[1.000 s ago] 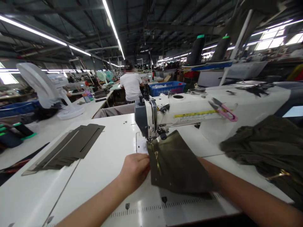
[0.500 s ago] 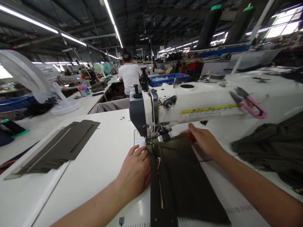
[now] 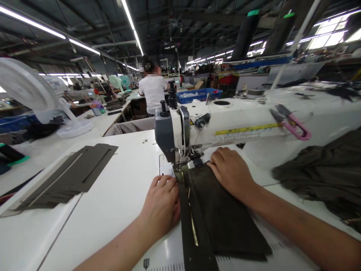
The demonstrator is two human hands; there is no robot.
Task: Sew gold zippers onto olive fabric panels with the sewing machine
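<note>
A dark olive fabric piece (image 3: pixel 228 210) with a brass zipper (image 3: pixel 192 222) lies on the sewing machine bed, its far end under the presser foot (image 3: pixel 180 165). At the fabric's left edge, just in front of the foot, my left hand (image 3: pixel 162 203) is closed with bent fingers against the cloth; its thumb is partly hidden. My right hand (image 3: pixel 231 171) grips the fabric's far right corner, close to the foot, with fingers curled together over the edge. The white sewing machine (image 3: pixel 242 120) reaches in from the right above both hands.
Stacked olive fabric panels (image 3: pixel 73 177) lie to the left. A heap of dark cloth (image 3: pixel 324 173) sits on the right. Pink-handled snips (image 3: pixel 296 126) rest against the machine arm. A white fan (image 3: pixel 73 128) stands at back left; beyond, a person in a white shirt (image 3: pixel 153 92) is beside a blue crate (image 3: pixel 197 96).
My right hand has moved left along the fabric toward the presser foot and curled over its corner. The cloth's right side has shifted and folded slightly. My left hand has stayed nearly in place.
</note>
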